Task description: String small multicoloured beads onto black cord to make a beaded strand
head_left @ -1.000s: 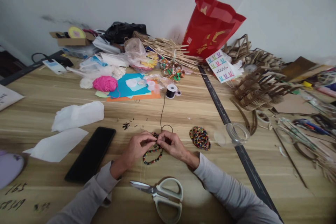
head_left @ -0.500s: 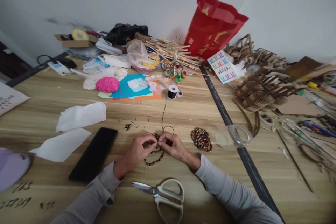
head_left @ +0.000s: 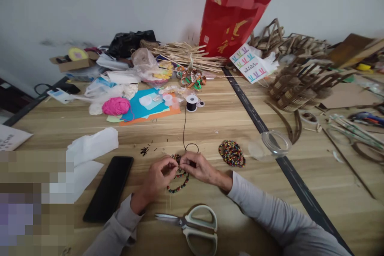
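Note:
My left hand (head_left: pixel 161 176) and my right hand (head_left: pixel 197 167) meet over a multicoloured bead string (head_left: pixel 177 189), thumbs and forefingers pinched together. Between the fingertips is a thin cord, mostly hidden by the fingers. A black cord (head_left: pixel 184 128) runs from the spool (head_left: pixel 191 104) and curls into a loop behind my right hand. The bead string lies partly under the hands in a loose loop. Below them rest white-handled scissors (head_left: pixel 192 224), blades pointing left. To the right of my right hand sits a coiled pile of bead strings (head_left: pixel 232 153).
A black phone (head_left: pixel 108 189) and white paper (head_left: pixel 93 144) lie on the left. Short black snippets (head_left: pixel 144 151) are beyond my left hand. Pink yarn (head_left: pixel 116 106), a red bag (head_left: pixel 231 22) and small woven baskets (head_left: pixel 295 86) stand farther back. A clear tape roll (head_left: pixel 276 143) is on the right.
The camera view has shifted and tilted slightly. Both hands keep their pinch at nearly the same spot over the bead string. Pixelation now covers the lower left corner.

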A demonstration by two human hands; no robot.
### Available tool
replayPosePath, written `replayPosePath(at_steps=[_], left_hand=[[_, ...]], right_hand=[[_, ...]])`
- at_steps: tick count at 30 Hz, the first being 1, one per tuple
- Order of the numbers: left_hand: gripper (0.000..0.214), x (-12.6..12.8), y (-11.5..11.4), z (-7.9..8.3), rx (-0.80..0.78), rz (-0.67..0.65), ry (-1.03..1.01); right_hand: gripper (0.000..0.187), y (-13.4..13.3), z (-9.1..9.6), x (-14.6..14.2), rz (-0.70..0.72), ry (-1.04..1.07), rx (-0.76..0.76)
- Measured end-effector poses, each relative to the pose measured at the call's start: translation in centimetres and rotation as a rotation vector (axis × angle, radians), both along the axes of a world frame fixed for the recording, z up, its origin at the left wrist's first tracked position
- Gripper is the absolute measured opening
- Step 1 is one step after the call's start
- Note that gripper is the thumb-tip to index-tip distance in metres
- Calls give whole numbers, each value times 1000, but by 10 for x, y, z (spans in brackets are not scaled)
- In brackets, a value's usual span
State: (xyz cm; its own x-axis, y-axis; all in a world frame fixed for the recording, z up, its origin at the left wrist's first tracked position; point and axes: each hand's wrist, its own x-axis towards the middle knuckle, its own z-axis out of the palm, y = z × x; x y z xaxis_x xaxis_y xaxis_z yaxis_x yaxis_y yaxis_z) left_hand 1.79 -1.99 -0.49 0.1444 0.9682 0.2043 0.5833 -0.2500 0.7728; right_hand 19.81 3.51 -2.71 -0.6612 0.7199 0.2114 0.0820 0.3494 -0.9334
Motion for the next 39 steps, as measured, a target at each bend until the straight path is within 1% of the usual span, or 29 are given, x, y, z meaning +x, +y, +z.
replayPosePath(at_steps=[3,8,13,17,22,29,35,39], left_hand=[[8,-3,-1,-3,-35,25,-32],[10,-11,0,-3,-108,96,-177],[11,-12,3,1,-201,113,-257],[10,-11,4,0,-254,136,-301],[13,-11,5,-3,-275,121,-300],[11,-10,5,0,-299,120,-259],[12,-10,5,1,-258,110,-235],[12,-10,5,-1,-262,108,-244]], right_hand=[[22,0,0,0,-6,40,-51],[23,0,-1,-1,-11,77,-135],[25,0,0,-1,5,95,-173],[23,0,-1,-1,5,118,-157],[19,1,-4,-1,-10,112,-145],[16,1,-2,-1,-13,133,-153],[19,1,2,-1,-19,123,-165],[19,1,2,-1,-12,117,-153]])
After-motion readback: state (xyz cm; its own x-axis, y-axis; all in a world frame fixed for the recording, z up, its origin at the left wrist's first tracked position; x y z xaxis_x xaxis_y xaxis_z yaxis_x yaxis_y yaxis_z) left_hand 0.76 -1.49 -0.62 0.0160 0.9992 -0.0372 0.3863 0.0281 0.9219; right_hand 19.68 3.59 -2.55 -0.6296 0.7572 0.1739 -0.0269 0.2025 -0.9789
